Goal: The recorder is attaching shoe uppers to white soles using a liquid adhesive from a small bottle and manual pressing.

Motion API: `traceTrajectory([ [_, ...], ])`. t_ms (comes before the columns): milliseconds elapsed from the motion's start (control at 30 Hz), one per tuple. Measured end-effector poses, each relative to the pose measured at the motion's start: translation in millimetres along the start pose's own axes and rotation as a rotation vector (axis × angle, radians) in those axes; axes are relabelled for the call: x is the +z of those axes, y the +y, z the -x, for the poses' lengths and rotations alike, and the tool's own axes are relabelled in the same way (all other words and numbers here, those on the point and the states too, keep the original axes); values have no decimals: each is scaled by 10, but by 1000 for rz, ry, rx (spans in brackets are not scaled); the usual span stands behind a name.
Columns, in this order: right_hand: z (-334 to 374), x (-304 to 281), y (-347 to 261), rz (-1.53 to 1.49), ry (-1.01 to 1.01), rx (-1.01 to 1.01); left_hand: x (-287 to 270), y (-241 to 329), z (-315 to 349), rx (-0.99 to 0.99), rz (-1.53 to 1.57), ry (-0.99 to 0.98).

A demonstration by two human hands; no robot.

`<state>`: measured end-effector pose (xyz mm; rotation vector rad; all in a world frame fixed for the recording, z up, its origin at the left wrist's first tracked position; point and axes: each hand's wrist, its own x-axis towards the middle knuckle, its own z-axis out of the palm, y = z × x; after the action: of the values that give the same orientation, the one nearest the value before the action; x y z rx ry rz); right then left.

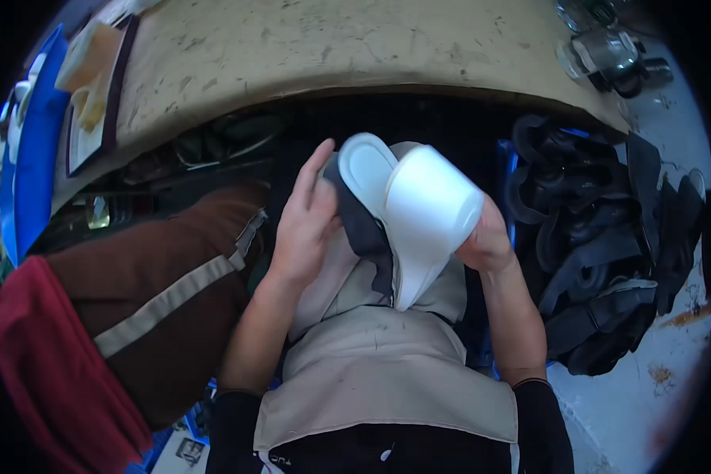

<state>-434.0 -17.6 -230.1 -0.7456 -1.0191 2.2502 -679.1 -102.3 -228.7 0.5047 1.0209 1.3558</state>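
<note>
Over my lap, my right hand (486, 237) grips a white wedge-heeled shoe sole (430, 201) by its far side. The thick heel end is up and the narrow end slants down toward my apron. My left hand (304, 221) is closed on a black shoe upper (363, 233), with its index finger stretched upward. A pale rounded insole piece (365, 167) shows at the top of the upper. Sole and upper lie side by side and touch; whether they are joined cannot be told. Some right-hand fingers are hidden behind the sole.
A worn tan worktable (332, 47) curves ahead. Black shoe uppers (584, 229) are heaped at my right over a blue crate. A co-worker's brown-clad leg (166, 276) is close on my left. A blue tray (35, 150) and a yellowish foam block (91, 59) stand far left.
</note>
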Motion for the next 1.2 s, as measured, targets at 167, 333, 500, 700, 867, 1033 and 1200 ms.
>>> traceTrajectory([
  [167, -20, 156, 258, 241, -24, -24, -68, 68, -89, -88, 223, 83],
  [333, 3, 281, 512, 454, 56, -163, -88, -71, -127, -86, 350, 144],
  [500, 54, 210, 591, 510, 72, -135, -101, -259, -172, -51, 338, 135],
  [700, 115, 15, 535, 479, 27, -90, 106, -372, -204, -56, 291, 129],
  [867, 208, -67, 521, 484, 11, -103, 220, -464, -144, -40, 264, 112],
  [1033, 231, 156, 647, 493, 2, -105, 23, -446, 18, -8, 286, 67],
  [1200, 286, 389, 771, 544, -29, -90, -180, -412, 298, 33, 312, 54],
])
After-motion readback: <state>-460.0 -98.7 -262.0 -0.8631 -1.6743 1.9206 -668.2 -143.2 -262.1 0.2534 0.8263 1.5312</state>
